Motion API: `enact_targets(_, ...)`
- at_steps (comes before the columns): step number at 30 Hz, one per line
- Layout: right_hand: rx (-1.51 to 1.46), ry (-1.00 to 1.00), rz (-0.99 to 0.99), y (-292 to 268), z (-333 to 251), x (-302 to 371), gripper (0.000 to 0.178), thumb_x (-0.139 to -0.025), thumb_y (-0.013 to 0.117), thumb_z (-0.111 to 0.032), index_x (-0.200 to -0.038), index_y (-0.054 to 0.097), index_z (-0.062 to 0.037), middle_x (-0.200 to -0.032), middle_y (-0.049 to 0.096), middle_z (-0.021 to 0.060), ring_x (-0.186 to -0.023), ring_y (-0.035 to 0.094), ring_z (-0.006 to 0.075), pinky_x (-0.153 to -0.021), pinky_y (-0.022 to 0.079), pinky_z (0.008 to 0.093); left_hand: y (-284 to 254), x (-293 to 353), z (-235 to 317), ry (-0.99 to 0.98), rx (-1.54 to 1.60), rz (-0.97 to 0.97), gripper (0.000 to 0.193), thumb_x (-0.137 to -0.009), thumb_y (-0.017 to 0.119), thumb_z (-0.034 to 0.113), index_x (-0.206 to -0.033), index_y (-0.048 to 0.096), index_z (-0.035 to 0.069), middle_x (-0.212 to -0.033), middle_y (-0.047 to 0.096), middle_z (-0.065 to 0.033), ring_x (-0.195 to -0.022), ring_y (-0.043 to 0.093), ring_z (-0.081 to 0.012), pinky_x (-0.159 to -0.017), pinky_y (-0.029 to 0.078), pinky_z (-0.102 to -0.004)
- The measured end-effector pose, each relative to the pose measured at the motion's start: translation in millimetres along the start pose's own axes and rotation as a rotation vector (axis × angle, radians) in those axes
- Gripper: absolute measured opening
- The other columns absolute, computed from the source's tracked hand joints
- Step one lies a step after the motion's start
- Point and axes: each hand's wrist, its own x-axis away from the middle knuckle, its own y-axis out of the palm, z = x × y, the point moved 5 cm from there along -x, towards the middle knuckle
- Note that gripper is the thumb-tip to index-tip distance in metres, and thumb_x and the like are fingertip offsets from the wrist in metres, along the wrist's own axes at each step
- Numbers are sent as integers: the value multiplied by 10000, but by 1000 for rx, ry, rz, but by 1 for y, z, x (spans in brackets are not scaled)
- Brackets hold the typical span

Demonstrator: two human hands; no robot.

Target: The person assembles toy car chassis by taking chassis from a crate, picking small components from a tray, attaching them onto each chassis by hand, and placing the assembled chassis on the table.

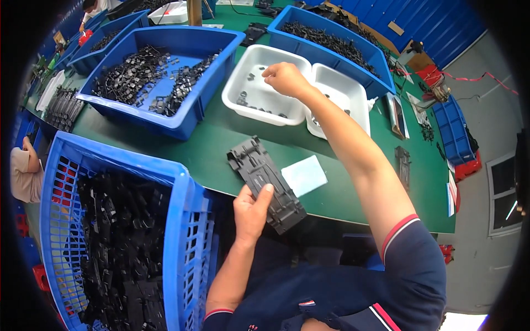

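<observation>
A long black moulded plastic chassis plate (264, 182) is tilted over the table's near edge, with my left hand (252, 214) closed round its side and the thumb on top. My right hand (284, 79) reaches out over the left white tray (234, 103). Its fingers are bent together in a pinch; whatever they hold, if anything, is too small to make out. Small dark parts (243, 99) lie scattered on that tray's bottom. My right forearm crosses above the second white tray (359, 107), which also holds a few small pieces.
A blue bin (190, 113) of small black clips stands left of the trays; another blue bin (386, 83) stands behind them. At my left is a blue basket (179, 220) full of black parts. A pale blue sheet (305, 175) and another black plate (403, 168) lie on the green table (337, 193).
</observation>
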Motion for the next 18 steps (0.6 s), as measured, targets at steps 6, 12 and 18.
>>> enact_targets(6,172,37,-57,30,7,-49,279,-762,632,-81,-1018,715,-151,-1021,676,133,-972,634,303,-866,501,376,-2,-2,-5,-62,35,-41,194,-901,619,102,-1047,600,-24,-967,653,-47,-838,599,-81,-765,488,-239)
enact_targets(12,239,8,-193,41,10,-55,279,-748,613,-54,-981,721,-163,-1030,663,135,-957,628,315,-835,505,389,-4,-3,-3,-87,49,-64,200,-907,616,112,-1052,595,-24,-960,647,-42,-835,593,-78,-760,485,-235)
enact_targets(18,389,-192,22,31,18,-42,137,-793,544,-77,-819,670,-27,-962,653,182,-912,626,349,-775,501,442,-1,-1,-6,-92,40,-75,198,-909,612,120,-1050,597,-19,-956,646,-33,-849,585,-74,-766,475,-237)
